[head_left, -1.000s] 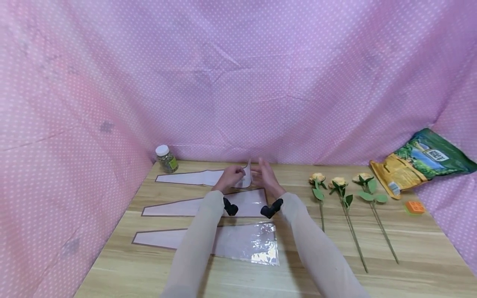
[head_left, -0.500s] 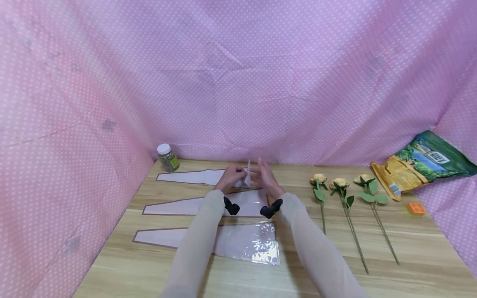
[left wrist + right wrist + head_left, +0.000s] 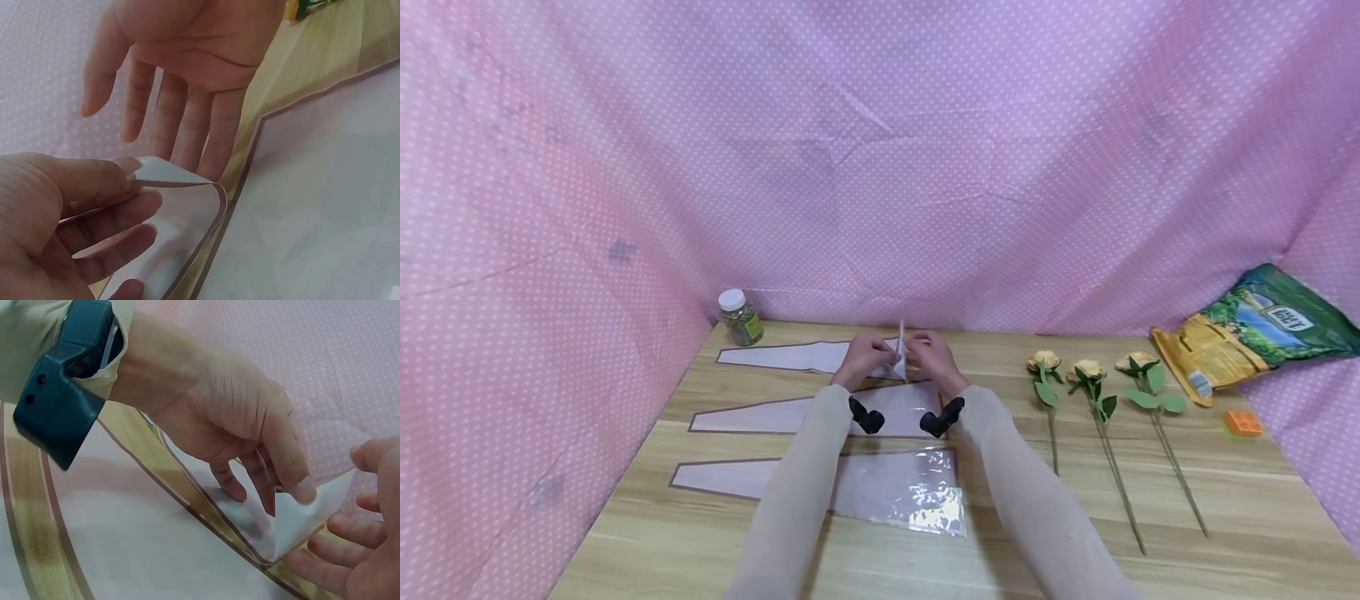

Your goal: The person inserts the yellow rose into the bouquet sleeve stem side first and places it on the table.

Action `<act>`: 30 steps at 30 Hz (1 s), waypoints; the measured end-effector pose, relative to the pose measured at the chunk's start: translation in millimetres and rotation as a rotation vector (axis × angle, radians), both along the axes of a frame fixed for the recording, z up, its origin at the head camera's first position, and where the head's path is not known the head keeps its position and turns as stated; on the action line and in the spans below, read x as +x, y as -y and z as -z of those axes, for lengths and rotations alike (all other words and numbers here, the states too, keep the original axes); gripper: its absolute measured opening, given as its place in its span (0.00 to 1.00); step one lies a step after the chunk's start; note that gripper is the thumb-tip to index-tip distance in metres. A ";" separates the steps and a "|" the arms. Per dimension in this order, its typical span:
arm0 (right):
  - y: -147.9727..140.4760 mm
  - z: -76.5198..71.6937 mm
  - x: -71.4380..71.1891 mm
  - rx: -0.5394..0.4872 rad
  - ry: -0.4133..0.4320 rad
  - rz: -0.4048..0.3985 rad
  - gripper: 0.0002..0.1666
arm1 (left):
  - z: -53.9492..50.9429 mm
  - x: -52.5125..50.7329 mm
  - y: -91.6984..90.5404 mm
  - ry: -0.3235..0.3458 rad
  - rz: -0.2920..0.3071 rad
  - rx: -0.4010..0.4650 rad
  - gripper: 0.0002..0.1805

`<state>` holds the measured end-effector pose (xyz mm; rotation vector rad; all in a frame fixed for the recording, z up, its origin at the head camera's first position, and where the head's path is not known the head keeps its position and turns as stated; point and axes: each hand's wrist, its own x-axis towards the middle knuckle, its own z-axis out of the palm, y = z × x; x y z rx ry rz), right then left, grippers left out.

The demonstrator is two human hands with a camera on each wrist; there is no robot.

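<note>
In the head view my left hand works at the wide end of the farthest of three tapered, brown-edged flower wrapping sleeves. Thumb and fingers pinch a raised edge of it, clear in the right wrist view, where a white flap of the sleeve stands up. Facing that flap is my right hand, its fingers extended and holding nothing in the left wrist view; its fingertips lie close to the edge, and contact is hard to tell. The middle sleeve and the nearest sleeve lie flat, partly under my forearms.
A white-capped jar stands at the back left. Three yellow artificial roses lie on the right of the wooden table. Beyond them are an orange block and a green-yellow bag. Pink dotted cloth hangs behind.
The right hand's fingers have bent and moved in closer to the raised sleeve edge. The left hand keeps its pinch, nearly in place.
</note>
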<state>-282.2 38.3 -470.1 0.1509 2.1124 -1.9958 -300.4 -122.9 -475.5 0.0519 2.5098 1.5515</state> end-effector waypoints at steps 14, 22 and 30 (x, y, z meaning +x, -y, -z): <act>7.6 1.5 -7.2 0.304 -0.087 0.049 0.22 | -0.1 4.8 -5.0 -0.018 -0.004 -0.036 0.07; 6.7 0.7 -7.8 0.355 -0.111 0.056 0.20 | 0.2 6.2 -7.0 -0.038 0.000 -0.052 0.07; 1.9 6.8 -9.4 0.205 -0.007 0.040 0.21 | 2.0 7.2 -5.9 -0.035 0.001 0.002 0.08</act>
